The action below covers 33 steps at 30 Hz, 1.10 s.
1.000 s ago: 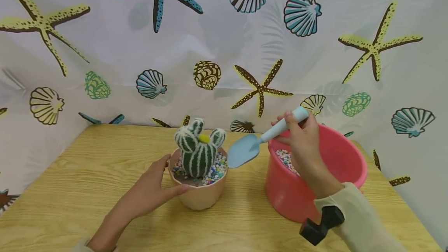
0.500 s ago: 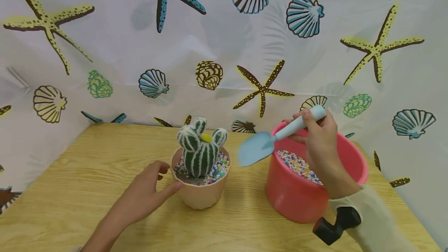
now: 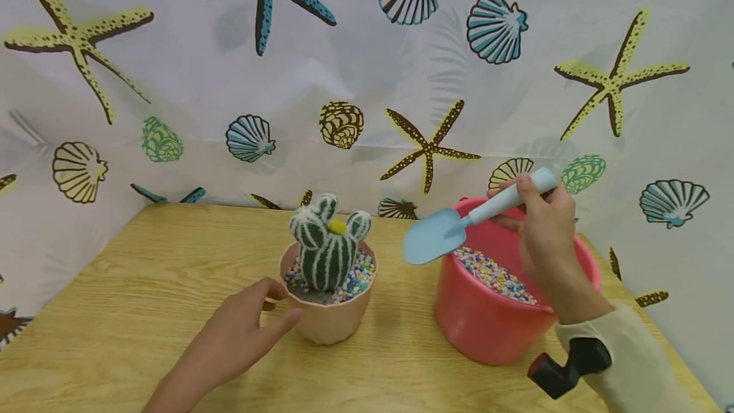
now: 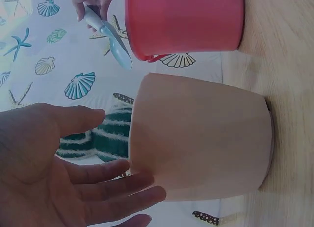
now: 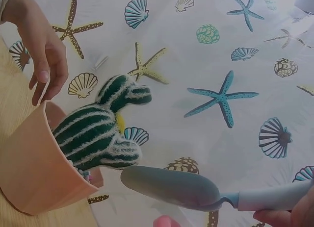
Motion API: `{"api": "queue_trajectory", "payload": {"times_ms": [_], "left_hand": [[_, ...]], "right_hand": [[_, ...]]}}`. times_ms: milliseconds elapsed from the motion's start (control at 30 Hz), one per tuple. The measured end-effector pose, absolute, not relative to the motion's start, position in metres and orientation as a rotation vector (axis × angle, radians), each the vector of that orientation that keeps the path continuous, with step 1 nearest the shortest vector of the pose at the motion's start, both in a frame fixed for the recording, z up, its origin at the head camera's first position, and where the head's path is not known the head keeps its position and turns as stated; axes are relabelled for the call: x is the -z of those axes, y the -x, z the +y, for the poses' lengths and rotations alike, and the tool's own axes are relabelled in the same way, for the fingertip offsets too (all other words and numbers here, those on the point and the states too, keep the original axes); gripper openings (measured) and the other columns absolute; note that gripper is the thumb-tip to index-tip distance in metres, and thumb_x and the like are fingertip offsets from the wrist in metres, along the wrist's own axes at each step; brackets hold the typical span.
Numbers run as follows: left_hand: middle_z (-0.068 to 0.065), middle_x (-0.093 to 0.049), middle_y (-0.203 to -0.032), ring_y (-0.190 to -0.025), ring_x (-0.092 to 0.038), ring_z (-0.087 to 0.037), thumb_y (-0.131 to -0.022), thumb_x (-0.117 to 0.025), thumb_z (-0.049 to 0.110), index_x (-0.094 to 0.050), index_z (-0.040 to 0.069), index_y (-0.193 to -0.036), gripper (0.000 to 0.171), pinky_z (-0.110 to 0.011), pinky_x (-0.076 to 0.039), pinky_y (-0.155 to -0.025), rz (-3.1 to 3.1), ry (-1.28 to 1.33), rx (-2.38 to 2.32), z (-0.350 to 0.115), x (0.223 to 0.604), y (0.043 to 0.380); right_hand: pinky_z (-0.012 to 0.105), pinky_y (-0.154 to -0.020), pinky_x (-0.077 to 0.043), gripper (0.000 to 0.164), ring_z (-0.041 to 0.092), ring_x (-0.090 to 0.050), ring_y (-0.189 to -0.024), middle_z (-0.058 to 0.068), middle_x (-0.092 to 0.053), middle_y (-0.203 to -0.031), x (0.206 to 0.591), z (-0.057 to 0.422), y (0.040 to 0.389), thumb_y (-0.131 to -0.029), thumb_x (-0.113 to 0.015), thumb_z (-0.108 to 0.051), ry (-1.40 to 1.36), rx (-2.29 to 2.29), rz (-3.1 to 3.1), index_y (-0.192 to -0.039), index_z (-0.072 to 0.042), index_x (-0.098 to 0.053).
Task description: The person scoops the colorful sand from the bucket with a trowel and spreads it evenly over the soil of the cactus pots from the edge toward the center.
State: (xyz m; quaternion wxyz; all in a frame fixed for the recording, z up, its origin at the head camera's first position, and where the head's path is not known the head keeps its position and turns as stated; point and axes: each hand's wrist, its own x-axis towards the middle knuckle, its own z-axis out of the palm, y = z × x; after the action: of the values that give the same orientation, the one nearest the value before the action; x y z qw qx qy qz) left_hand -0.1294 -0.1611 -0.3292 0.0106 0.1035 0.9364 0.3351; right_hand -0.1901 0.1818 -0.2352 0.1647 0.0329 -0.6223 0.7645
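Note:
My right hand (image 3: pixel 547 234) grips the handle of a light blue garden trowel (image 3: pixel 434 238), held tilted above the left rim of a red bucket (image 3: pixel 487 330). The blade looks bare of pebbles. Inside the bucket lie many small coloured pebbles (image 3: pixel 494 278). A peach flowerpot (image 3: pixel 332 324) stands to the left with a knitted green-and-white cactus (image 3: pixel 325 263) in it. Coloured pebbles (image 3: pixel 360 276) surround part of the cactus, and a dark grey patch shows at the front. Beside the pot's left rim, my left hand (image 3: pixel 241 324) has its thumb and fingers spread loosely.
Both containers stand on a wood-grain table (image 3: pixel 155 273). Behind it hangs a white cloth (image 3: pixel 355 69) printed with starfish and shells. A black device (image 3: pixel 568 368) is strapped to the right wrist over a light sleeve (image 3: pixel 625 349).
My right hand has carried the trowel rightward, from beside the pot's rim to over the bucket. My left hand has eased slightly off the pot's rim, its fingers loosening.

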Motion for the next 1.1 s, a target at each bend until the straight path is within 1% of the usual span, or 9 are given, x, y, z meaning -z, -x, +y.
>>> {"api": "queue_trajectory", "payload": {"times_ms": [100,200,433,700,767,900,1000,1100], "left_hand": [[-0.006,-0.066,-0.113,-0.103,-0.064,-0.027,-0.093,-0.057,0.044,-0.058,0.009,-0.111,0.039,-0.044,-0.053,-0.082,2.886,-0.327,-1.085,-0.157,0.329,0.127],[-0.004,-0.067,-0.111,-0.099,-0.065,-0.025,-0.094,-0.058,0.042,-0.061,0.009,-0.109,0.036,-0.042,-0.053,-0.082,2.827,-0.328,-1.103,-0.153,0.328,0.125],[-0.004,-0.068,-0.111,-0.096,-0.066,-0.021,-0.093,-0.058,0.042,-0.063,0.008,-0.113,0.039,-0.040,-0.054,-0.079,2.784,-0.402,-1.093,-0.143,0.329,0.124],[-0.008,-0.067,-0.114,-0.092,-0.066,-0.021,-0.093,-0.059,0.040,-0.063,0.006,-0.115,0.041,-0.037,-0.055,-0.077,2.765,-0.575,-1.099,-0.131,0.333,0.124],[-0.009,-0.066,-0.115,-0.095,-0.066,-0.023,-0.093,-0.059,0.041,-0.061,0.005,-0.119,0.045,-0.040,-0.054,-0.078,2.727,-0.568,-1.092,-0.127,0.335,0.125],[-0.009,-0.064,-0.120,-0.104,-0.063,-0.027,-0.091,-0.062,0.042,-0.056,0.006,-0.128,0.052,-0.046,-0.052,-0.083,2.691,-0.536,-1.066,-0.117,0.339,0.125],[-0.010,-0.061,-0.125,-0.113,-0.059,-0.030,-0.090,-0.064,0.041,-0.054,0.008,-0.131,0.053,-0.050,-0.049,-0.089,2.701,-0.537,-1.079,-0.111,0.341,0.124],[-0.014,-0.059,-0.129,-0.117,-0.057,-0.032,-0.090,-0.064,0.040,-0.051,0.008,-0.134,0.056,-0.052,-0.048,-0.091,2.681,-0.544,-1.101,-0.105,0.341,0.124]], "right_hand": [[0.030,-0.071,-0.058,0.018,0.014,-0.065,-0.089,0.004,-0.058,-0.098,0.235,0.185,0.190,-0.098,-0.050,-0.024,-0.067,-2.194,-1.744,-0.107,-0.010,-0.043],[0.029,-0.070,-0.058,0.017,0.014,-0.064,-0.089,0.003,-0.057,-0.098,0.235,0.191,0.190,-0.099,-0.050,-0.024,-0.041,-2.202,-1.717,-0.106,-0.010,-0.043],[0.029,-0.072,-0.057,0.023,0.013,-0.068,-0.088,0.005,-0.057,-0.101,0.238,0.203,0.189,-0.098,-0.052,-0.026,-0.080,-2.199,-1.703,-0.113,-0.011,-0.044],[0.030,-0.067,-0.058,0.023,0.014,-0.068,-0.083,0.006,-0.056,-0.098,0.237,0.220,0.190,-0.097,-0.053,-0.023,-0.086,-2.232,-1.583,-0.112,-0.008,-0.045],[0.030,-0.067,-0.058,0.024,0.014,-0.069,-0.082,0.006,-0.056,-0.097,0.238,0.225,0.190,-0.097,-0.054,-0.024,-0.078,-2.236,-1.577,-0.112,-0.008,-0.045],[0.031,-0.067,-0.058,0.026,0.015,-0.070,-0.082,0.007,-0.054,-0.099,0.240,0.237,0.190,-0.097,-0.054,-0.024,-0.059,-2.297,-1.537,-0.112,-0.007,-0.043],[0.030,-0.067,-0.058,0.027,0.015,-0.070,-0.083,0.007,-0.052,-0.103,0.242,0.246,0.189,-0.096,-0.054,-0.025,-0.034,-2.319,-1.525,-0.113,-0.008,-0.042],[0.030,-0.067,-0.058,0.026,0.014,-0.070,-0.084,0.007,-0.051,-0.104,0.244,0.253,0.188,-0.096,-0.054,-0.025,-0.009,-2.304,-1.531,-0.114,-0.010,-0.042]]}}
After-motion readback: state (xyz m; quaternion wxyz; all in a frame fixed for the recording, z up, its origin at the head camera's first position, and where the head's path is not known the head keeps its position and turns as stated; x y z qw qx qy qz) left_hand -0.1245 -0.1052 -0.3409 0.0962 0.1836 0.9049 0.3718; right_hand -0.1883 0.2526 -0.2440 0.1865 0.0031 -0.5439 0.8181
